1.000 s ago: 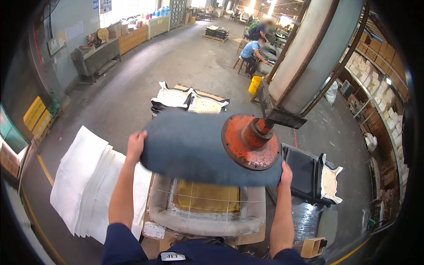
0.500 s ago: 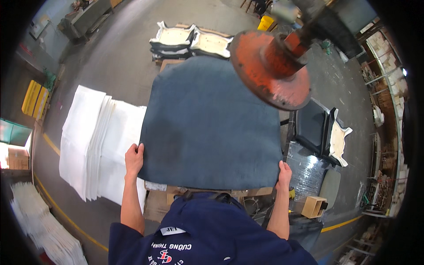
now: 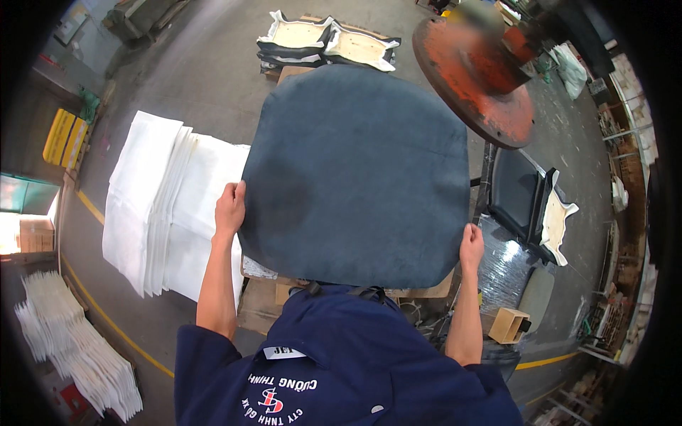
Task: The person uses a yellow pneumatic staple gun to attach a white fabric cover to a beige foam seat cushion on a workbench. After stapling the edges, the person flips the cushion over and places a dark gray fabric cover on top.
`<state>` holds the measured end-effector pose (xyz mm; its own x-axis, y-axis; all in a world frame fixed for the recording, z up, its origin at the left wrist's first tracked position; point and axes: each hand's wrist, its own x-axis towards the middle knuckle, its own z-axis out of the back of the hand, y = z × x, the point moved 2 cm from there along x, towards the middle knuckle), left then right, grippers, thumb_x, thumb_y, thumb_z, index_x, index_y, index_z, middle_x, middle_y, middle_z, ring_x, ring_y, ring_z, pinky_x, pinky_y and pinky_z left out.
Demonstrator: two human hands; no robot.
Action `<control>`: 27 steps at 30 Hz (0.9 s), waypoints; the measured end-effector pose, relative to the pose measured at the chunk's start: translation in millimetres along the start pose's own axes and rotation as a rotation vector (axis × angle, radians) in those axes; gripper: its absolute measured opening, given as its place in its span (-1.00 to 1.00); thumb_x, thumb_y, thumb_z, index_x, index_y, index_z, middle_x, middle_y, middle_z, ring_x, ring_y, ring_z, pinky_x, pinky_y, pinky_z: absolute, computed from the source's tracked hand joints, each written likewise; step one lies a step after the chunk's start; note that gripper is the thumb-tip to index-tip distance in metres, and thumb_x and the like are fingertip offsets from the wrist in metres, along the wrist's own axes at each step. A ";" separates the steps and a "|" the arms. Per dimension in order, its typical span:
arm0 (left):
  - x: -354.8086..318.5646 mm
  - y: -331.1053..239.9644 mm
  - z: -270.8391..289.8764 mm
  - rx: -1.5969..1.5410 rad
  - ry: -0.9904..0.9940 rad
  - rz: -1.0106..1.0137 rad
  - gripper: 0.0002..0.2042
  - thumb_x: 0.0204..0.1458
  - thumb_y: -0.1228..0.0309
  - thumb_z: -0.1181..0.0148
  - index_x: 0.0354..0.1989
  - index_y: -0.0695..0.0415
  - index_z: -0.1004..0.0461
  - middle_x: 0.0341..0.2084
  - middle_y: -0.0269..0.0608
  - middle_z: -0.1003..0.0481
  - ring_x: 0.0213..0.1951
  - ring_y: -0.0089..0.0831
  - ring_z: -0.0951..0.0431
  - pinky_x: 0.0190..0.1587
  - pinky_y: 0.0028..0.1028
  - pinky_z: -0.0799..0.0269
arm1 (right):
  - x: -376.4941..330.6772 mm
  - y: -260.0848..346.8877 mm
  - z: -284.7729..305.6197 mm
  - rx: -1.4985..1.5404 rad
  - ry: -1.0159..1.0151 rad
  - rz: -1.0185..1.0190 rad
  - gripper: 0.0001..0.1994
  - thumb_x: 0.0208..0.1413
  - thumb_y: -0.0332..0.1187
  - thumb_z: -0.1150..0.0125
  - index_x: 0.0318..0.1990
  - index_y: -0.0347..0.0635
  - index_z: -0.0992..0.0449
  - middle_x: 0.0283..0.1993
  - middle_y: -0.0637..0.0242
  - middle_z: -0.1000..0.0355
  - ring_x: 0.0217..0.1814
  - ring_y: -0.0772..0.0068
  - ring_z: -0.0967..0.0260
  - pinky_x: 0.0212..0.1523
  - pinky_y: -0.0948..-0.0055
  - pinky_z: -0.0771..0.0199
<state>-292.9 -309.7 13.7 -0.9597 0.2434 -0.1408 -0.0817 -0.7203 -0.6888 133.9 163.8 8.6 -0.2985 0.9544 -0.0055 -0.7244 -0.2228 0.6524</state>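
Note:
A broad dark blue-grey upholstery sheet (image 3: 355, 177) with rounded corners lies spread out in front of me, covering most of what is under it. My left hand (image 3: 229, 208) is closed on its left edge, thumb on top. At the right edge, my right hand (image 3: 471, 247) grips it the same way, lower down. Both hands' fingertips are hidden beneath the sheet. Brown board or cardboard (image 3: 259, 312) shows below its near edge.
A worn red metal disc (image 3: 472, 82) hangs over the far right corner. White sheets (image 3: 142, 206) are stacked at left, more (image 3: 78, 348) at lower left. Upholstered seats (image 3: 295, 32) lie upside down beyond; others (image 3: 515, 192) stand right, near a small wooden box (image 3: 507, 325).
Both hands have moved a little farther from me along the side edges. The sheet's near corners now curve downward more. The whole view has shifted slightly.

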 end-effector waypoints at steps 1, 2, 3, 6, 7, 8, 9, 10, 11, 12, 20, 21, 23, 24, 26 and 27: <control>9.3 -6.0 -2.5 -0.006 -0.010 -0.016 -0.40 0.38 -0.14 0.11 -0.19 0.28 -0.51 -0.36 0.18 -0.60 -0.19 0.13 -0.61 -0.11 -0.11 -0.46 | 7.0 9.2 -6.5 -0.052 -0.009 0.049 -0.60 0.40 -0.11 -0.14 0.05 -0.33 -0.57 -0.14 0.09 -0.62 -0.07 0.19 -0.57 0.03 0.29 -0.48; 20.3 -3.7 -9.0 0.021 0.027 -0.010 -0.41 0.38 -0.11 0.09 -0.20 0.31 -0.49 -0.34 0.21 -0.59 -0.19 0.14 -0.59 -0.09 -0.11 -0.45 | 14.3 16.0 -13.0 -0.102 -0.021 0.097 -0.60 0.40 -0.11 -0.13 0.06 -0.32 -0.57 -0.13 0.07 -0.62 -0.07 0.17 -0.57 0.01 0.27 -0.49; 25.9 -1.1 -16.6 0.006 0.017 -0.028 -0.43 0.38 -0.08 0.06 -0.24 0.32 -0.46 -0.39 0.17 -0.53 -0.25 0.05 -0.53 -0.12 -0.15 -0.43 | 19.0 15.7 -18.3 -0.153 -0.033 0.143 -0.59 0.40 -0.11 -0.12 0.07 -0.32 -0.56 -0.13 0.06 -0.62 -0.08 0.15 -0.58 0.00 0.25 -0.49; 28.8 4.0 -26.0 -0.113 -0.026 -0.058 -0.51 0.39 0.04 -0.04 -0.34 0.33 -0.41 -0.52 -0.01 -0.41 -0.39 -0.30 -0.35 -0.21 -0.28 -0.38 | 22.9 14.0 -22.2 -0.120 0.003 0.144 -0.59 0.40 -0.12 -0.11 0.13 -0.31 -0.55 -0.09 -0.02 -0.61 -0.06 0.06 -0.57 0.02 0.23 -0.49; 28.8 5.8 -25.6 -0.181 -0.020 -0.062 -0.52 0.39 0.06 -0.05 -0.34 0.33 -0.41 -0.51 -0.06 -0.42 -0.39 -0.34 -0.35 -0.22 -0.30 -0.37 | 24.2 15.1 -23.2 -0.075 0.040 0.104 -0.59 0.40 -0.12 -0.11 0.14 -0.30 -0.55 -0.08 -0.03 -0.61 -0.06 0.06 -0.57 0.02 0.23 -0.49; 29.1 7.9 -31.7 -0.247 -0.002 -0.067 -0.54 0.39 0.08 -0.05 -0.33 0.32 -0.42 -0.50 -0.10 -0.43 -0.38 -0.38 -0.36 -0.22 -0.32 -0.37 | 26.2 9.4 -23.0 -0.058 0.044 0.105 -0.59 0.41 -0.13 -0.10 0.14 -0.31 -0.55 -0.08 0.01 -0.62 -0.05 0.12 -0.57 0.03 0.26 -0.49; 27.2 10.8 -35.8 -0.311 0.018 -0.069 -0.55 0.39 0.09 -0.06 -0.32 0.32 -0.42 -0.49 -0.15 -0.44 -0.37 -0.42 -0.36 -0.23 -0.34 -0.37 | 29.9 -4.5 -24.1 -0.042 0.049 0.105 -0.59 0.42 -0.14 -0.09 0.13 -0.32 -0.56 -0.08 0.05 -0.62 -0.05 0.18 -0.57 0.03 0.29 -0.49; 27.2 13.8 -38.6 -0.290 0.038 -0.060 -0.56 0.39 0.10 -0.05 -0.27 0.34 -0.44 -0.43 -0.09 -0.48 -0.32 -0.38 -0.42 -0.18 -0.33 -0.40 | 33.2 -18.1 -24.7 -0.027 0.053 0.105 -0.60 0.42 -0.15 -0.09 0.13 -0.33 -0.56 -0.08 0.09 -0.63 -0.05 0.24 -0.56 0.04 0.32 -0.48; 29.3 16.6 -41.7 -0.266 0.059 -0.050 -0.56 0.39 0.10 -0.05 -0.21 0.35 -0.46 -0.38 -0.04 -0.53 -0.27 -0.34 -0.49 -0.14 -0.32 -0.42 | 37.0 -32.3 -27.2 0.078 0.093 0.051 -0.60 0.43 -0.16 -0.09 0.13 -0.35 -0.56 -0.05 0.11 -0.62 -0.01 0.27 -0.55 0.07 0.34 -0.47; 30.8 16.8 -42.1 -0.245 0.077 -0.042 -0.56 0.39 0.10 -0.04 -0.16 0.37 -0.48 -0.32 0.01 -0.58 -0.22 -0.31 -0.55 -0.09 -0.31 -0.45 | 39.8 -40.2 -27.8 0.185 0.130 0.001 -0.60 0.43 -0.17 -0.09 0.13 -0.37 -0.56 -0.03 0.13 -0.62 0.03 0.29 -0.54 0.10 0.36 -0.45; 24.6 23.0 -40.6 -0.333 0.042 -0.043 -0.58 0.41 0.11 -0.03 -0.18 0.32 -0.45 -0.37 -0.11 -0.52 -0.28 -0.39 -0.46 -0.13 -0.36 -0.43 | 18.4 -40.2 -25.3 0.208 0.162 -0.076 -0.58 0.46 -0.16 -0.06 0.13 -0.40 -0.57 -0.03 0.31 -0.60 0.00 0.50 -0.47 0.08 0.46 -0.42; 24.1 23.0 -43.1 -0.341 0.038 -0.064 -0.59 0.41 0.11 -0.03 -0.18 0.32 -0.45 -0.38 -0.13 -0.51 -0.28 -0.40 -0.45 -0.13 -0.36 -0.42 | 17.6 -43.0 -26.5 0.293 0.161 -0.103 -0.58 0.46 -0.16 -0.06 0.13 -0.40 -0.57 -0.03 0.31 -0.60 0.00 0.50 -0.47 0.07 0.45 -0.43; 26.4 26.1 -43.2 -0.356 0.058 -0.049 -0.60 0.42 0.13 -0.02 -0.19 0.31 -0.45 -0.38 -0.15 -0.51 -0.28 -0.43 -0.44 -0.14 -0.37 -0.42 | 16.2 -47.2 -34.9 0.465 0.159 -0.160 -0.57 0.47 -0.14 -0.05 0.13 -0.40 -0.58 -0.04 0.30 -0.61 -0.01 0.49 -0.47 0.05 0.44 -0.44; 27.2 28.2 -42.9 -0.361 0.067 -0.041 -0.61 0.43 0.14 -0.01 -0.19 0.30 -0.45 -0.38 -0.16 -0.51 -0.28 -0.44 -0.43 -0.14 -0.37 -0.42 | 15.4 -49.7 -36.2 0.494 0.152 -0.174 -0.56 0.47 -0.14 -0.05 0.13 -0.40 -0.58 -0.05 0.30 -0.61 -0.01 0.49 -0.47 0.05 0.44 -0.45; 26.7 27.4 -44.6 -0.364 0.060 -0.048 -0.61 0.43 0.15 -0.01 -0.22 0.30 -0.44 -0.40 -0.18 -0.49 -0.30 -0.46 -0.41 -0.16 -0.38 -0.41 | 16.5 -57.2 -39.0 0.552 0.137 -0.199 -0.56 0.47 -0.13 -0.05 0.13 -0.41 -0.58 -0.06 0.30 -0.61 -0.01 0.50 -0.48 0.04 0.43 -0.46; 27.1 25.2 -45.0 -0.368 0.056 -0.052 -0.62 0.43 0.15 0.00 -0.23 0.30 -0.43 -0.41 -0.19 -0.48 -0.31 -0.47 -0.40 -0.17 -0.38 -0.40 | 18.5 -62.4 -38.6 0.519 0.161 -0.191 -0.56 0.46 -0.13 -0.06 0.14 -0.40 -0.58 -0.06 0.27 -0.62 -0.02 0.46 -0.50 0.04 0.41 -0.47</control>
<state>-308.8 -292.0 -39.5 -0.9397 0.3158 -0.1310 -0.0176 -0.4273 -0.9039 149.5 187.6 -61.4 -0.3127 0.9169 -0.2480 -0.3867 0.1156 0.9149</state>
